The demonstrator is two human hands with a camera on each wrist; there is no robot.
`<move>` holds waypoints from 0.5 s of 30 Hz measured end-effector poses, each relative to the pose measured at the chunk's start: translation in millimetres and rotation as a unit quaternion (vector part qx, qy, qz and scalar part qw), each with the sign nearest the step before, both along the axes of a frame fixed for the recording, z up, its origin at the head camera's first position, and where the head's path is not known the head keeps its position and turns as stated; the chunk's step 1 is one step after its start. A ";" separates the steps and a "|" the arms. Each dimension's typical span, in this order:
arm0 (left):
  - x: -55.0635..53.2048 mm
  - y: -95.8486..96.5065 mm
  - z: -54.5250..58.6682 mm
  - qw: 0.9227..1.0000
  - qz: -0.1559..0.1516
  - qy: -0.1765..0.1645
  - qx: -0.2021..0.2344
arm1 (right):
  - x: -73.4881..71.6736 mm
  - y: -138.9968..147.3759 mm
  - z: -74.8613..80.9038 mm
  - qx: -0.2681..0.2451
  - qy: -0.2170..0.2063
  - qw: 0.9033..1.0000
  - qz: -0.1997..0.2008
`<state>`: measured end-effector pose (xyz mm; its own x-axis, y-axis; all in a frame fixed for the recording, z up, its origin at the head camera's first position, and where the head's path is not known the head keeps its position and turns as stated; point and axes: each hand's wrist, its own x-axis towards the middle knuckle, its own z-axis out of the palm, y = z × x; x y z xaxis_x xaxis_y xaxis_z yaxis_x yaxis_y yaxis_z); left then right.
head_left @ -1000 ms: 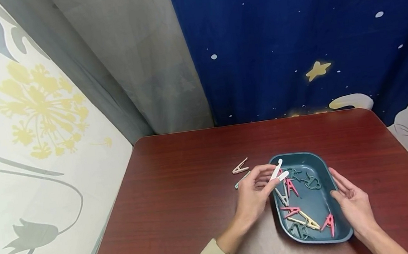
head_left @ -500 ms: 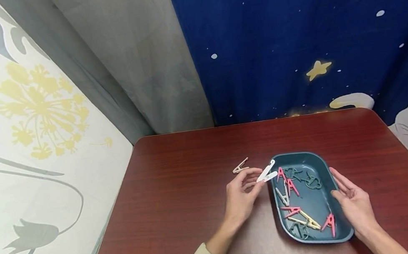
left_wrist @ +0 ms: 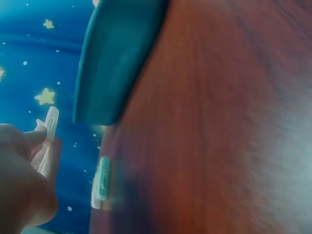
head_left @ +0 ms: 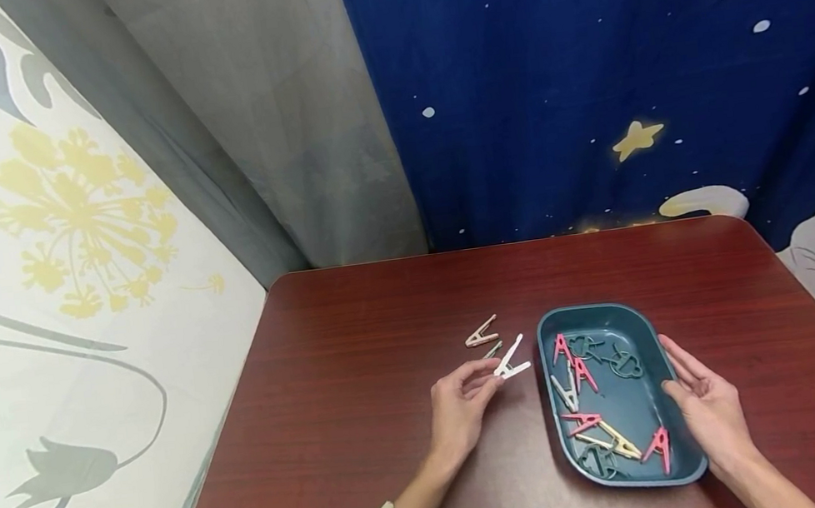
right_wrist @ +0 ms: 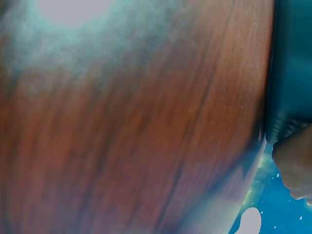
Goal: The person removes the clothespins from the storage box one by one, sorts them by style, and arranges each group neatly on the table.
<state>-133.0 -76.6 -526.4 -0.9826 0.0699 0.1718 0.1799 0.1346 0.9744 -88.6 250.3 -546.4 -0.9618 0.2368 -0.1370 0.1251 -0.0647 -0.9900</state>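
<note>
My left hand [head_left: 459, 411] pinches a white clothespin [head_left: 512, 359] between thumb and fingertips, held above the table to the left of a dark teal tray [head_left: 559, 446]. The same clothespin [left_wrist: 51, 122] shows in the left wrist view. At the tray's right side, my right hand [head_left: 707, 404] holds its wall, thumb at the rim and fingers along the outside. Inside the tray lie several pink clothespins [head_left: 657, 450], a pale grey one [head_left: 565, 393], cream-yellow ones [head_left: 620, 441] and dark green clips [head_left: 624, 363]. The right wrist view shows only part of that hand against the tray.
A beige clothespin [head_left: 480, 334] lies on the table behind my left hand. Beside it is a green clothespin [head_left: 493, 351], partly hidden by the hand. The reddish-brown table [head_left: 361, 376] meets a patterned wall on the left and a blue curtain [head_left: 549, 104] at the back.
My left hand has moved left, away from over the tray, carrying the white clothespin past the tray's left rim and a little lower. The right hand and tray have stayed put.
</note>
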 end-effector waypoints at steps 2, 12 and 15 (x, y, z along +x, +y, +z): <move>1.6 -3.0 -4.4 1.000 0.006 -0.006 -0.011 | 0.1 0.0 0.0 0.003 0.000 1.000 -0.001; 4.6 -14.6 -23.4 0.997 0.030 -0.039 -0.063 | -0.3 -0.5 -0.5 0.000 0.004 1.000 -0.001; 5.1 -18.1 -26.9 0.995 0.030 -0.032 -0.088 | -0.4 -0.3 -0.6 0.001 0.004 1.000 -0.001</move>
